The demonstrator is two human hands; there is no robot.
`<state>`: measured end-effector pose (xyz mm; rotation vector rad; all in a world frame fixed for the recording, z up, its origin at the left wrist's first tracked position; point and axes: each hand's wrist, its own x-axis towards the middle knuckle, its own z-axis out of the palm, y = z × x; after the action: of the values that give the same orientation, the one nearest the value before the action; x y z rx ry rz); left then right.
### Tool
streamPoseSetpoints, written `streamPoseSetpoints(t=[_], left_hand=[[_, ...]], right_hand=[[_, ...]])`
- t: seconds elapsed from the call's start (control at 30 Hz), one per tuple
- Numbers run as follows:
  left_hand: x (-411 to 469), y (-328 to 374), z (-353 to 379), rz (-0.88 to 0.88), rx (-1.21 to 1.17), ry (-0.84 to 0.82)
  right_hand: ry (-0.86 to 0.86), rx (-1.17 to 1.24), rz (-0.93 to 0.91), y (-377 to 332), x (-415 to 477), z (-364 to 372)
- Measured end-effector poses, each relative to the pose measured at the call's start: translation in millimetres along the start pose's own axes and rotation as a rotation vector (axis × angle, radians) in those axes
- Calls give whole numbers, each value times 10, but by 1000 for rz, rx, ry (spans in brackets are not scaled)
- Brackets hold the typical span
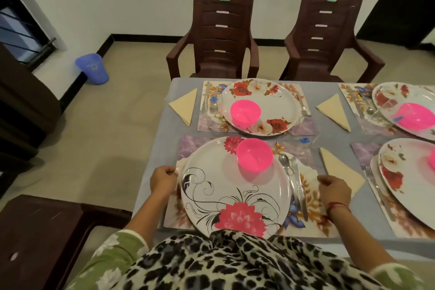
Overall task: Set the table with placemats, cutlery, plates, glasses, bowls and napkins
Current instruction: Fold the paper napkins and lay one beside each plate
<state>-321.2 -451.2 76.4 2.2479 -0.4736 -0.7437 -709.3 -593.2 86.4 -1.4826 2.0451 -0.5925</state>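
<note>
Pinching the left edge of the near placemat (312,195) with the left hand (163,180), fingers curled against the thumb right at the mat's border. Gripping the opposite edge with the right hand (334,187), fingers bent in and closed on the mat, red thread round the wrist.

Flat on the grey table (160,139), that mat, right at the near edge in front of the person. Carrying a big white plate (211,172) with pink flowers and black swirls, set toward the mat's left side. Up on the plate's far right part, a pink bowl (254,154), upright. Just right of the plate on the same mat, a spoon (286,165) and a knife (300,186), side by side. Just beyond the right hand, on the cloth, a folded cream napkin (341,172), triangle shape.

Across the table, another full place: far placemat (211,122), rose plate (270,101), second bowl (245,112), cutlery (213,103) beside the plate, far napkin (184,106) to the left of the mat. Cut off at the right edge of view, two more plates (404,155) with pink bowls on them.

Behind the table, two brown chairs (221,37). Off on the floor to the left, a blue bin (93,69).
</note>
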Motion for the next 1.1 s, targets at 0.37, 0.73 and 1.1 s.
streamPoseSetpoints(t=[0.37,0.73,1.1], left_hand=[[47,-148,-167,22,5,88],[-152,-221,-264,157,-5,48],[-187,-379,-280,228,-81,-206]], right_hand=[[-71,36,-34,-141,-116,79],[-197,144,-111,-386,-153,-9],[-216,61,-101,-288,-787,273]])
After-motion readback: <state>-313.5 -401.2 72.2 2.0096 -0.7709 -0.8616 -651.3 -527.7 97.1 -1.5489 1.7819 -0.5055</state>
